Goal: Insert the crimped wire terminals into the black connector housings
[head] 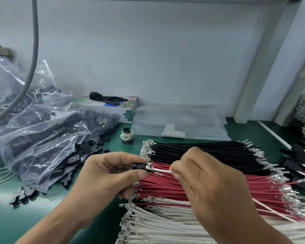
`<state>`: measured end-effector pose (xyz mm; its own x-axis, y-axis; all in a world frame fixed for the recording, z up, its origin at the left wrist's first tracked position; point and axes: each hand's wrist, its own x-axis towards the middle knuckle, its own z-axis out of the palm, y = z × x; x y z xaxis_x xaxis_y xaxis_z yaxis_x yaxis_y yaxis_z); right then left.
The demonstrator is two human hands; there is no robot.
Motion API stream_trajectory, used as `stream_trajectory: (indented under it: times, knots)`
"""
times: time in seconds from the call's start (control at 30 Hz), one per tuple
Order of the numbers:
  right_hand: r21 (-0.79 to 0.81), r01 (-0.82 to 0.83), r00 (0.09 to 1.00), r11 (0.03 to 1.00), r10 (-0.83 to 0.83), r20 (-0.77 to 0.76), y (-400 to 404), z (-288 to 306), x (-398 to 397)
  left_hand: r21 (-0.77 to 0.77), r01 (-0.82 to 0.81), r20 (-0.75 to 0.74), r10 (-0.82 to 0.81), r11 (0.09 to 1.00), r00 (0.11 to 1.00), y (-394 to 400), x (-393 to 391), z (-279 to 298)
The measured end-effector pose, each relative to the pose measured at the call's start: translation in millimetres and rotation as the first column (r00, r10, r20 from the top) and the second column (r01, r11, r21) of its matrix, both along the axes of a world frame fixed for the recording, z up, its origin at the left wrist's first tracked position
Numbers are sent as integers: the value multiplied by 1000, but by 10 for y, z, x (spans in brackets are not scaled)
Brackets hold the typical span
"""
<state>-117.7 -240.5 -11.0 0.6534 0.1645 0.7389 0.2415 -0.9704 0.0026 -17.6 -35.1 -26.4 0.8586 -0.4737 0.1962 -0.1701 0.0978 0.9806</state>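
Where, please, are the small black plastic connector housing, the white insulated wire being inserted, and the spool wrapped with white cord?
small black plastic connector housing [139, 166], head view, its top face.
white insulated wire [163, 171], head view, mid-insulation.
spool wrapped with white cord [126, 135], head view, the cord windings.

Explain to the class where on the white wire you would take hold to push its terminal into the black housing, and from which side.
Pinch the white wire on its insulation just behind the crimped terminal, coming from the right, as the right hand does. The wire is thin and would likely bend if held farther back. The left hand steadies the black housing with its opening facing right.
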Motion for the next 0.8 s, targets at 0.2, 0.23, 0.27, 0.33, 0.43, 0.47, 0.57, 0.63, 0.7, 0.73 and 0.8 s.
stream_trajectory:
  times: [0.2,0.23,0.27,0.33,0.43,0.47,0.57,0.63,0.7,0.73,0.8]
  knots:
    - [104,-26,1000,994,27,-2,40,-60,38,11,11,-34,-11,1000,999,-9,-22,8]
    - [123,-35,999,992,35,0,62,-68,45,18,24,-28,-24,1000,999,-10,-29,13]
    - [120,-40,999,992,40,4,85,-80,51,30,43,-15,-43,999,999,-14,-42,20]
    - [97,-48,999,994,48,8,121,-117,58,53,59,18,-60,997,998,-20,-68,34]
    - [105,-69,998,992,68,13,90,-125,65,60,29,24,-31,998,999,-28,-64,40]
    - [129,-81,997,988,79,15,75,-113,65,60,23,24,-24,998,999,-27,-57,42]
    - [174,-108,994,979,106,21,56,-104,77,62,22,26,-24,998,999,-33,-51,42]
    - [158,-122,992,980,119,29,68,-136,85,67,38,29,-40,997,999,-38,-69,38]
    - [143,-129,991,981,124,46,79,-162,88,64,44,27,-45,997,999,-39,-87,35]
    - [141,-131,991,981,124,52,87,-168,89,63,45,33,-47,997,998,-36,-94,32]
    - [143,-137,990,980,129,61,110,-181,93,62,46,46,-49,997,998,-34,-100,28]
